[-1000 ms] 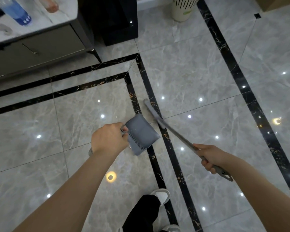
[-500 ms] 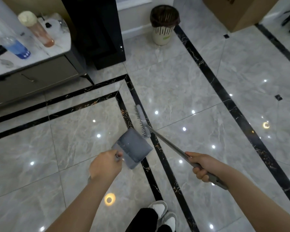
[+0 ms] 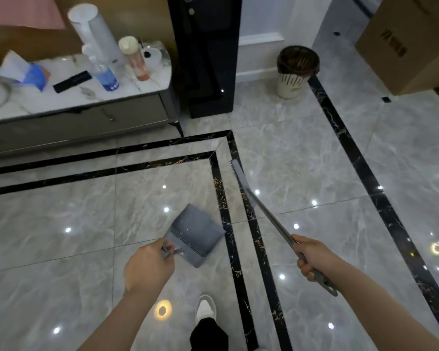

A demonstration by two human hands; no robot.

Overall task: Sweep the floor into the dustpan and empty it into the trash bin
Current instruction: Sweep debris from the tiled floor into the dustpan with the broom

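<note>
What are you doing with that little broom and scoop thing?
A person is cleaning the tiled floor. Their left hand holds a grey dustpan by its handle, and their right hand grips a long-handled broom, its head stretched out ahead. The trash bin stands farther off by the wall, so the dustpan has not been emptied yet.

We see a glossy grey marble floor with black inlay stripes. On it stand a trash bin with a dark liner, a tall black appliance, a cardboard box and a low cabinet. A white shoe also rests on the tiles.
</note>
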